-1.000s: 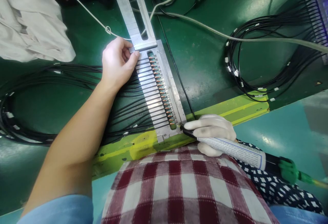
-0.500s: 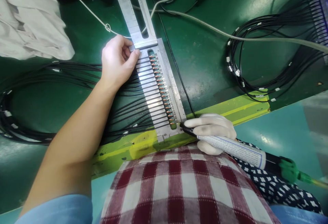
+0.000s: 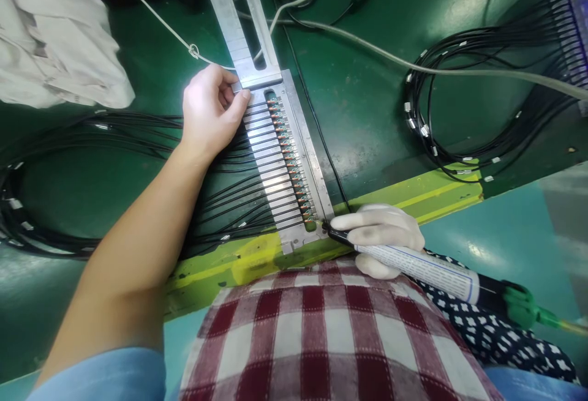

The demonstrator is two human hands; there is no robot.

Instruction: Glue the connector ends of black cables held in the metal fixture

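Note:
My left hand (image 3: pixel 211 110), bare, pinches the left edge of a flat metal fixture (image 3: pixel 271 165) near its hinged end, thumb on top and fingers curled underneath. Across the fixture lies a row of black cables (image 3: pixel 234 190), their stripped ends with small connectors (image 3: pixel 290 159) lined up over a slot. My right hand (image 3: pixel 386 236), in a white glove, is closed around a black glue syringe (image 3: pixel 413 264) with a white printed label. Its dark tip points at the near end of the slot, by the last connector; whether it touches cannot be made out. A green adapter (image 3: pixel 521 303) sits on its back end.
The fixture's slotted metal arm (image 3: pixel 243 15) extends away over the green table (image 3: pixel 358 119). Coiled black cables (image 3: pixel 422 125) and another loaded fixture (image 3: pixel 572 33) lie right. White cloth (image 3: pixel 59 33) rests at upper left. A pale cord (image 3: pixel 390 55) crosses the table, whose front edge is yellow.

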